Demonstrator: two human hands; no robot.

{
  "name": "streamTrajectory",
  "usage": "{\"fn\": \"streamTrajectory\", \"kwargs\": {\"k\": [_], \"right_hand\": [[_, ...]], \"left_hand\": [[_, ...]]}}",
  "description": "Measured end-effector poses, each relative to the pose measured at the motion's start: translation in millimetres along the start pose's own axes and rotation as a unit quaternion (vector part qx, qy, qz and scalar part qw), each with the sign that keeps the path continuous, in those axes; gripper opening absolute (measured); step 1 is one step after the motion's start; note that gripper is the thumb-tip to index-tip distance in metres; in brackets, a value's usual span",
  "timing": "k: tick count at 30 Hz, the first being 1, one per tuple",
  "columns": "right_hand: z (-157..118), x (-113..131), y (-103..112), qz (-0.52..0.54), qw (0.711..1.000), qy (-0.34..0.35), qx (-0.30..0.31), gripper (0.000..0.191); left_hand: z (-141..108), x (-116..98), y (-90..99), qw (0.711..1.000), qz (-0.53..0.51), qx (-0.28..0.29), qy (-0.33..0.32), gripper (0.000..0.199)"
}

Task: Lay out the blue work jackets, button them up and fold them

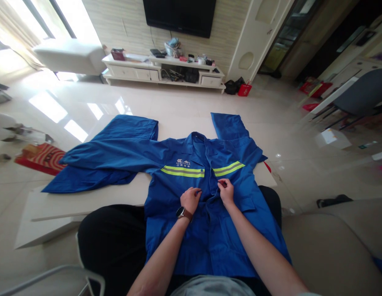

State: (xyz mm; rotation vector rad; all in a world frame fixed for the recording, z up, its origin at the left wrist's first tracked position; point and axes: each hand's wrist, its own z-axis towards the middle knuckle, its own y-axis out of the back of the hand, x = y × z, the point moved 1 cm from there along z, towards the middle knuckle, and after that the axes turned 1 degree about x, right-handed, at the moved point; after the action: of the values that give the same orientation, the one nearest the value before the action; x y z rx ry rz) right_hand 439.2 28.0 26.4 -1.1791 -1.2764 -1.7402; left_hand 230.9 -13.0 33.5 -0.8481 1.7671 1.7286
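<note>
A blue work jacket [178,185] with yellow-and-grey reflective stripes and a white chest logo lies front side up across a white table and my lap. Its front placket is parted around the chest. My left hand [191,199], with a watch on the wrist, pinches the left front edge just below the stripe. On the opposite edge, my right hand [226,191] is closed on the fabric, a little higher up. A small gap separates the two hands. Whatever lies under the fingertips is hidden. More folded blue cloth [126,127] rests by the jacket's left sleeve.
The white table [129,195] shows around the jacket. At left on the floor stands a red patterned bag [40,158]. A white TV cabinet [132,73] with clutter is across the room. A grey chair [363,92] is at right, and a beige seat [326,250] lies beside me.
</note>
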Motion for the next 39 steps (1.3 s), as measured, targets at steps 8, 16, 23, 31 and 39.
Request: {"fn": "streamTrajectory", "kwargs": {"k": [8,16,23,31,39], "right_hand": [[3,-10,0,0.066,0.997,-0.027,-0.002,0.019],[2,-10,-16,0.171,0.981,-0.089,0.010,0.020],[-7,6,-22,0.142,0.983,-0.085,0.075,0.024],[-28,23,-27,-0.170,0.974,0.101,0.115,0.030],[-25,43,-11,-0.192,0.972,0.100,0.091,0.013]], "left_hand": [[0,-6,5.3,0.998,0.047,0.036,0.020,0.016],[1,-4,2.6,0.999,-0.005,-0.001,-0.033,0.012],[3,-4,-1.6,0.997,-0.046,-0.009,-0.066,0.010],[4,0,-2.9,0.995,-0.058,-0.013,-0.076,0.008],[3,0,-2.8,0.996,-0.057,-0.006,-0.067,0.008]]}}
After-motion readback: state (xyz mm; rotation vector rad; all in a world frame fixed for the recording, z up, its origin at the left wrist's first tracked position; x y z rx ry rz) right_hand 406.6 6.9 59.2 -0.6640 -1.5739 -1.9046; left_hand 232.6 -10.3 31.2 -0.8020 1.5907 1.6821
